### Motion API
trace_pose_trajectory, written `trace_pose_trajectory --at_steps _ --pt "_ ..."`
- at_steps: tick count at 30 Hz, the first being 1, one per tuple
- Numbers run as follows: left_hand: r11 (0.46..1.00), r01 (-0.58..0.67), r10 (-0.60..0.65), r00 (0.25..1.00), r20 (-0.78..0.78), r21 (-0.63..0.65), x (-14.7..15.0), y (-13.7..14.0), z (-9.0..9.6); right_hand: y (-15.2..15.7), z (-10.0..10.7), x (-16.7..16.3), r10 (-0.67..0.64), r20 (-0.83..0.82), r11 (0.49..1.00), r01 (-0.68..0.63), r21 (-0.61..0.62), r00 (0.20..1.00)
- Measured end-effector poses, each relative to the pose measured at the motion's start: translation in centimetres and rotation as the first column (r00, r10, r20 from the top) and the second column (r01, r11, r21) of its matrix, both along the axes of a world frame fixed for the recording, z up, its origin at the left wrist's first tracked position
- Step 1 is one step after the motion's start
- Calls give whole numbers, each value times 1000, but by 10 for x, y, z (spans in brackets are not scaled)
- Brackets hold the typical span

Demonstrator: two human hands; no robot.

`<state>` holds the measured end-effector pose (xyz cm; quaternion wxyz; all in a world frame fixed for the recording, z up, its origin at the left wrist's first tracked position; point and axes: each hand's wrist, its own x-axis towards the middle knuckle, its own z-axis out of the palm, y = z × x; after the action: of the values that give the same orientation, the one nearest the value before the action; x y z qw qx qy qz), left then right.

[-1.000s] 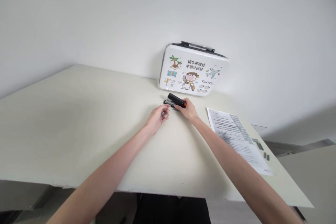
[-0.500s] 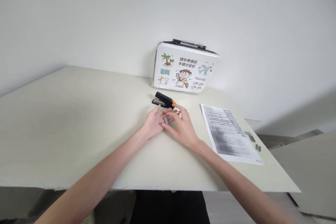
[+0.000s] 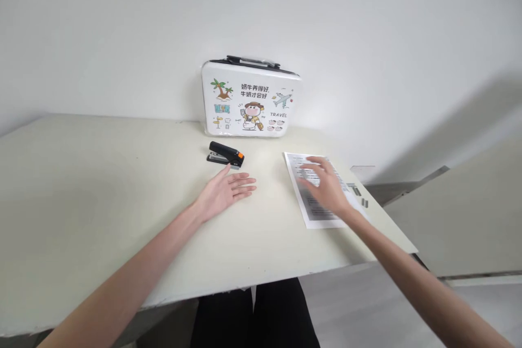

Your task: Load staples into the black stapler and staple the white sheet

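My left hand (image 3: 224, 193) is open above the table, its fingers spread and its palm empty. Just beyond its thumb lies a black stapler (image 3: 226, 153) with an orange end, its upper arm raised from the base. Over the printed sheet of paper (image 3: 316, 213) is my right hand (image 3: 328, 187), fingers curved toward the thumb. A small grey piece, apparently a staple strip (image 3: 303, 173), shows between those fingertips, though blur hides its details. The hand covers part of the print.
A white case (image 3: 248, 100) with cartoon pictures and a black handle stands against the wall. Several short grey staple strips (image 3: 356, 191) lie right of the paper, near the edge of the pale table (image 3: 101, 190). A light panel stands beyond that edge.
The hands have parted: my right hand has moved right, from my left palm to above the paper. The grey piece has left my left palm. The view has turned right.
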<state>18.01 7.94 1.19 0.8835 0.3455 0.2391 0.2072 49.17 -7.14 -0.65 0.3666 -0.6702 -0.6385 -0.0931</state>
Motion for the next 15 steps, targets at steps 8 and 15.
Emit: trace_pose_trajectory --at_steps 8,15 --pt "999 -39 40 999 -31 23 1 2 0 -26 -29 157 -394 -207 915 359 -186 896" --pt "998 -57 58 997 -41 10 1 3 2 -41 -40 177 -405 -252 898 330 -292 879"
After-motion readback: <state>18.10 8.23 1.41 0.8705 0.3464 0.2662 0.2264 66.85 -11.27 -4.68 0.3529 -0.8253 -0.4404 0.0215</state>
